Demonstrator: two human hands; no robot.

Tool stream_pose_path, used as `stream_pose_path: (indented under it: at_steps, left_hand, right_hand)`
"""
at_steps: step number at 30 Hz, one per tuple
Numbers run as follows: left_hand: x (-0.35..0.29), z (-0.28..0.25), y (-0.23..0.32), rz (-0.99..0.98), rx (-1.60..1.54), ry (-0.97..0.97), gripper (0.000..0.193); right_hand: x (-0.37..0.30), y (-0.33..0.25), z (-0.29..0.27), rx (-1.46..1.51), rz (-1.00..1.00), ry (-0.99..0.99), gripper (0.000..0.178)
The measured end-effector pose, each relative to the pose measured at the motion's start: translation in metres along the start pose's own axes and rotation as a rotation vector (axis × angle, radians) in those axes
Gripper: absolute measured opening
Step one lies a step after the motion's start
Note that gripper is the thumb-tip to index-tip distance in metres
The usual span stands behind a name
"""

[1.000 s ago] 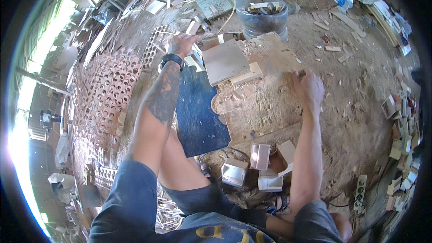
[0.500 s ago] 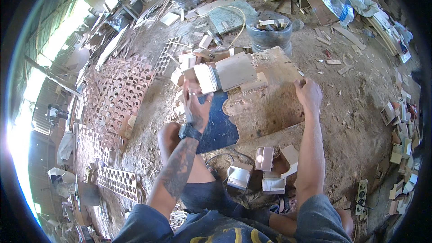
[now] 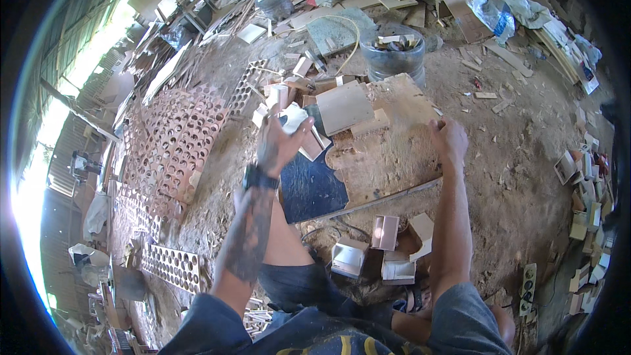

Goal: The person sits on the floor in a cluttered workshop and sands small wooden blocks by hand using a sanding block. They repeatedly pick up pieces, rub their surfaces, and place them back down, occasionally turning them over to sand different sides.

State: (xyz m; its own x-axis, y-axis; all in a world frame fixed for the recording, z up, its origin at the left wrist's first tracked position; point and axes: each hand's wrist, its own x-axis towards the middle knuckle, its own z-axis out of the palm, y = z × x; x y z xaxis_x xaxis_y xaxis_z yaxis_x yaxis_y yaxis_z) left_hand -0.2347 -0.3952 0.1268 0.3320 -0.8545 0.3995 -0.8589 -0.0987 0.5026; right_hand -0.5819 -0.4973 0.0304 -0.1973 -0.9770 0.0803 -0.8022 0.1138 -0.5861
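My left hand [image 3: 281, 143] reaches to the far left part of a work board [image 3: 394, 151]. Its thumb and fingers are around a small wooden box [image 3: 294, 117], tilted, with a bright face and a panel slanting toward me. The fingertips are partly hidden behind it. By the board's right edge, my right hand [image 3: 451, 137] is closed, knuckles up; what it pinches, if anything, is too small to make out. A flat wooden panel [image 3: 344, 108] lies on the board, right of the box. A dark blue sheet [image 3: 314, 189] covers the board's near left part.
Several small wooden boxes [image 3: 386, 232] stand on the dirt floor between my legs and the board. Beyond the board is a clear plastic tub [image 3: 394, 59] with wood scraps. Perforated wooden sheets [image 3: 174, 141] lie at left, and more boxes [image 3: 591, 217] are piled at right.
My left hand has shifted slightly left and turned, with the fingers spread wider. The small wooden box has tilted and its near panel has swung toward me. My right hand has barely moved.
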Motion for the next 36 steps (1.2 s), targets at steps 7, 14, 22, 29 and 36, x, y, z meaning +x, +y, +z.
stream_pose_path:
  at_steps: [7, 14, 22, 29, 36]
  left_hand:
    - [0.062, 0.07, -0.024, -0.193, -0.01, -0.161, 0.083]
    - [0.11, 0.092, -0.056, -0.325, -0.189, -0.357, 0.065]
    - [0.121, 0.131, -0.096, -0.335, -0.038, 0.077, 0.076]
    - [0.14, 0.136, -0.111, -0.361, -0.193, -0.03, 0.052]
    - [0.144, 0.135, -0.099, -0.392, -0.101, 0.079, 0.038]
  right_hand:
    - [0.0, -0.003, 0.0, -0.014, 0.054, 0.011, 0.04]
    - [0.004, -0.007, 0.001, -0.028, 0.112, -0.065, 0.035]
    - [0.002, -0.004, 0.006, -0.058, 0.055, 0.056, 0.035]
    - [0.001, -0.007, 0.005, -0.042, 0.063, 0.064, 0.035]
    - [0.0, -0.012, 0.0, -0.068, 0.076, 0.019, 0.038]
